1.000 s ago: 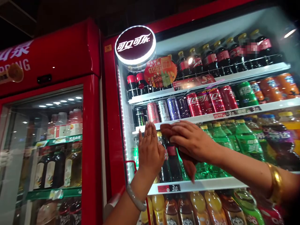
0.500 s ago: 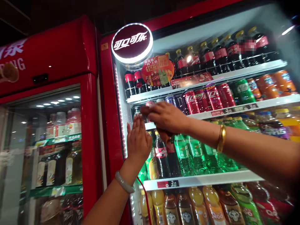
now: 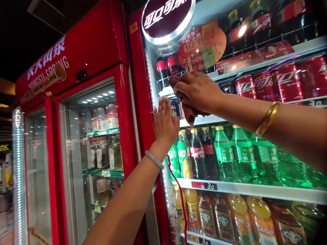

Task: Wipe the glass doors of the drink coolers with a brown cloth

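Holding a dark brown, soft-looking cloth (image 3: 189, 116) is the right hand (image 3: 196, 90), up high at the clear, shiny glass door (image 3: 212, 123) of a tall red drinks fridge (image 3: 139, 51). Its fingers are bent over the cloth and clamped on it. One bit of cloth shows by the fingertips, and a folded bit hangs down under the hand.

The left hand (image 3: 166, 122) is just beside the cloth, a little lower and to the left. It is spread flat, with its fingers straight and close together, pointing up. The back of it faces us. It is at the glass too, but I cannot tell if the whole palm touches.

A smooth, round grey bangle (image 3: 154, 160) is on the left wrist. A wide, shiny gold-coloured bangle (image 3: 267, 119) is on the right one.

Behind the glass, below the cloth, stand a dark cola bottle with a red label (image 3: 197, 152) and big green plastic bottles with yellow caps (image 3: 224, 154). Shiny red cans with white writing (image 3: 245, 87) sit to the right of the right hand. Above is a round, dark red sign with a bright white rim (image 3: 167, 17).
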### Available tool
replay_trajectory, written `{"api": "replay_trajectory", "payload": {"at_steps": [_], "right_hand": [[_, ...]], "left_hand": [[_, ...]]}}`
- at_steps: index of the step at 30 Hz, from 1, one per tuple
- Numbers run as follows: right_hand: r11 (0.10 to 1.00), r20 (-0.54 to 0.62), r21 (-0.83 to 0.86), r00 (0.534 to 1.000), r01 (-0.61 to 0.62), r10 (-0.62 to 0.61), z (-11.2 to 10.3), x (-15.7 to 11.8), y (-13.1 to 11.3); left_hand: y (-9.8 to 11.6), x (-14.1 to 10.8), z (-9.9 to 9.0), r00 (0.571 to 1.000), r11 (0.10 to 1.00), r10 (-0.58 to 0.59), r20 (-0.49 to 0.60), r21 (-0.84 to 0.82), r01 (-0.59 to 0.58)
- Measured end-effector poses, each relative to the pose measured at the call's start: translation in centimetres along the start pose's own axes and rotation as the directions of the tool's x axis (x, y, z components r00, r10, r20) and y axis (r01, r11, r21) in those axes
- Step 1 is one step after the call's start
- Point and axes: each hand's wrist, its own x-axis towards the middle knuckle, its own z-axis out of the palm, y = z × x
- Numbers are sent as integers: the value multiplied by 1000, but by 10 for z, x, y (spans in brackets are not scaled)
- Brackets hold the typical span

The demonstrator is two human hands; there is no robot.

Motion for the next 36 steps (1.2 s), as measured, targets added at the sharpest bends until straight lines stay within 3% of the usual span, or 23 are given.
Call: {"api": "replay_trajectory", "payload": {"at_steps": [1,3,6,8,11,14,17,20,24,26,29,31,33,36], "right_hand": [[997,-32,6,997,-71,71,4,2,-4],[997,-65,29,995,-75,77,9,-2,-19],[988,-18,67,990,138,-137,10,-13,-34],[971,35,91,973,222,-226,7,-8,-25],[993,48,77,994,93,-96,8,17,0],[992,-39,64,993,-106,108,16,31,2],[994,-53,104,998,41,-35,22,25,-13],[975,-23,127,983,183,-181,19,19,-12],[996,-67,76,997,-45,50,11,24,-1],[994,-102,69,991,-82,88,11,22,-5],[994,-51,85,996,76,-72,9,11,-7],[985,-5,91,989,146,-147,3,4,4],[994,-6,65,996,84,-84,-5,-2,21],[992,-84,3,988,-130,130,-15,-10,38]], "left_hand": [[-3,5,-1,1000,1000,-21,-10,-8,20],[-9,12,-3,999,999,-47,-19,-18,47],[-14,11,-5,1000,1000,-25,-11,-11,24],[-14,6,-4,1000,1000,-9,-7,2,9],[-12,4,-1,1000,1000,-6,-13,31,6],[-11,10,-2,1000,999,-7,3,52,7],[-13,20,-7,998,996,-53,25,70,51],[-16,25,-10,999,995,-33,10,97,32],[-19,28,-9,1000,995,20,24,93,-22],[-16,32,-8,1000,997,11,-1,70,-11],[-8,41,-8,1000,999,11,-26,51,-10],[1,46,-8,1000,998,22,-4,59,-22],[12,50,-6,999,997,27,32,77,-29],[31,56,0,996,995,26,87,96,-34]]}}
